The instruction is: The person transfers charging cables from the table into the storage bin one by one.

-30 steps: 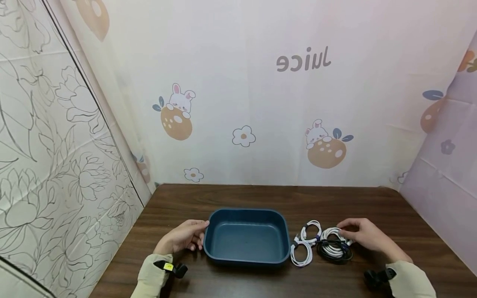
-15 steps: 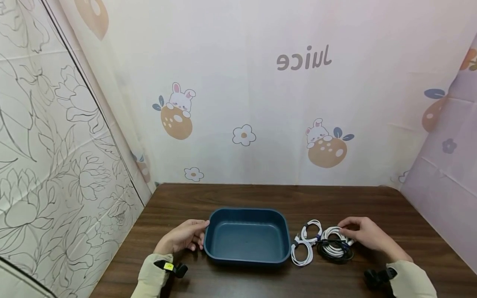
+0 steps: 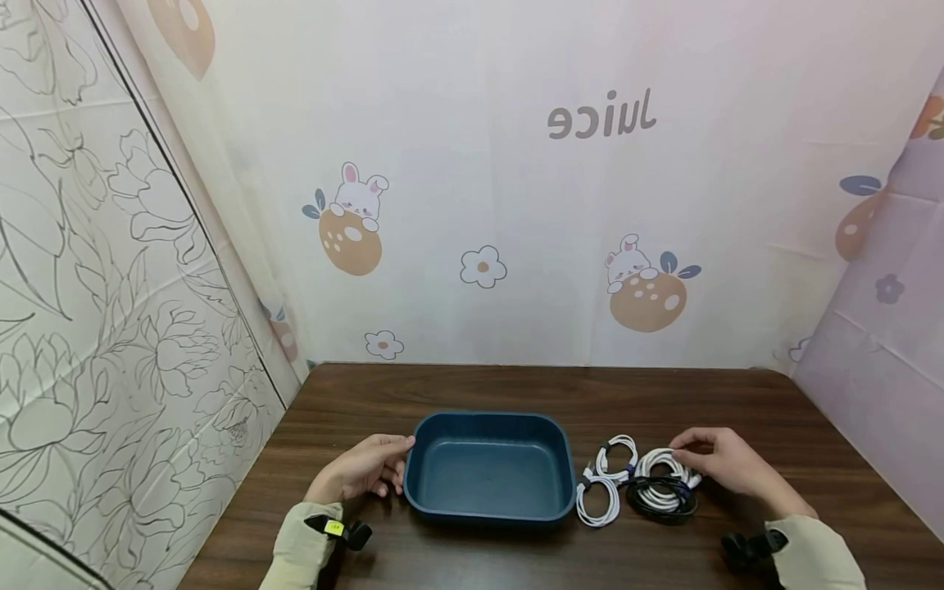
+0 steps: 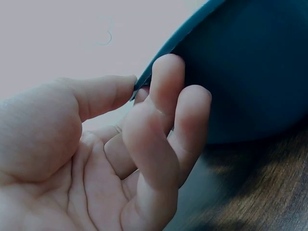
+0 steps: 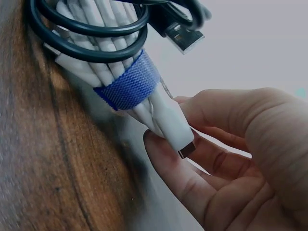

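A dark blue rectangular tub [image 3: 488,518] stands on the table. At its left rim is my left hand [image 3: 361,469], the thumb and index finger pinching the rim, the other fingers curled beside the wall [image 4: 260,86]. My right hand [image 3: 726,460] pinches the far right side of a coiled white charging cable [image 3: 649,465], thumb and fingertips near its connector [image 5: 174,127]. A blue strap [image 5: 130,85] binds this coil. A coiled black USB cable [image 3: 667,516] lies across the white coil's near part, its metal plug [image 5: 185,39] sticking out.
Two smaller coiled white cables [image 3: 599,522] lie between the tub and the larger coil, one nearer the tub. The wooden table [image 3: 472,565] runs back to a printed curtain [image 3: 472,164]. A flower-patterned panel [image 3: 133,328] stands to the left.
The black cable has shifted very slightly left on the white coil. My right hand has lifted a touch; the left hand and the tub have stayed put.
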{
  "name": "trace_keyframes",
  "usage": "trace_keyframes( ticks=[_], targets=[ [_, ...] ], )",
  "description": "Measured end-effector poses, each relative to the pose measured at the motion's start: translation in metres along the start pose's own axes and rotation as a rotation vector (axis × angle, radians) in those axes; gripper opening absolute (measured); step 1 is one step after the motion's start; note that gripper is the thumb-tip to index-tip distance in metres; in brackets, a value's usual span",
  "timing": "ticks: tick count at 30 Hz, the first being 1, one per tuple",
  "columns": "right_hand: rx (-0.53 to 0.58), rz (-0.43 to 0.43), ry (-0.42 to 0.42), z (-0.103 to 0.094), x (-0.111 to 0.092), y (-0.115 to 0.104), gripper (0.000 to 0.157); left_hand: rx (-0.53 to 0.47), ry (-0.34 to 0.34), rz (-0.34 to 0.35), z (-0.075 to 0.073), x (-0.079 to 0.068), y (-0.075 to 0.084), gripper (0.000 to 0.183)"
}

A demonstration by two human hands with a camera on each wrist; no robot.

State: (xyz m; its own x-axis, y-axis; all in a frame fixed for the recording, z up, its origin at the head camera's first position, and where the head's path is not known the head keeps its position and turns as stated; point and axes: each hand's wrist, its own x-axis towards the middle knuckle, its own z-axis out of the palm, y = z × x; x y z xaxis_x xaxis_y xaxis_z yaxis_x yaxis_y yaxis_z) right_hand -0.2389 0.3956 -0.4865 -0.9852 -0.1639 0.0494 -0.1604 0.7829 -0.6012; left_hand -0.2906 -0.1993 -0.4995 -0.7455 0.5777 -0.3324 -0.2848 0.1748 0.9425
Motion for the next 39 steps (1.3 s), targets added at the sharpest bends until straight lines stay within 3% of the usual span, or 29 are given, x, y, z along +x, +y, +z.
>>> trace_keyframes(
  ticks=[17, 29, 39],
  targets=[
    [-0.047, 0.008, 0.126, -0.008, -0.005, -0.003, 0.014, -0.006, 0.007, -0.006, 0.001, -0.001, 0.001, 0.031],
    [-0.067, -0.078, 0.317, -0.011, -0.006, -0.004, 0.004, -0.01, 0.004, -0.008, 0.002, -0.002, 0.001, 0.03],
    [-0.025, -0.096, 0.347, -0.013, -0.005, -0.004, 0.005, -0.009, 0.004, -0.01, 0.002, -0.002, 0.002, 0.031]
  ],
)
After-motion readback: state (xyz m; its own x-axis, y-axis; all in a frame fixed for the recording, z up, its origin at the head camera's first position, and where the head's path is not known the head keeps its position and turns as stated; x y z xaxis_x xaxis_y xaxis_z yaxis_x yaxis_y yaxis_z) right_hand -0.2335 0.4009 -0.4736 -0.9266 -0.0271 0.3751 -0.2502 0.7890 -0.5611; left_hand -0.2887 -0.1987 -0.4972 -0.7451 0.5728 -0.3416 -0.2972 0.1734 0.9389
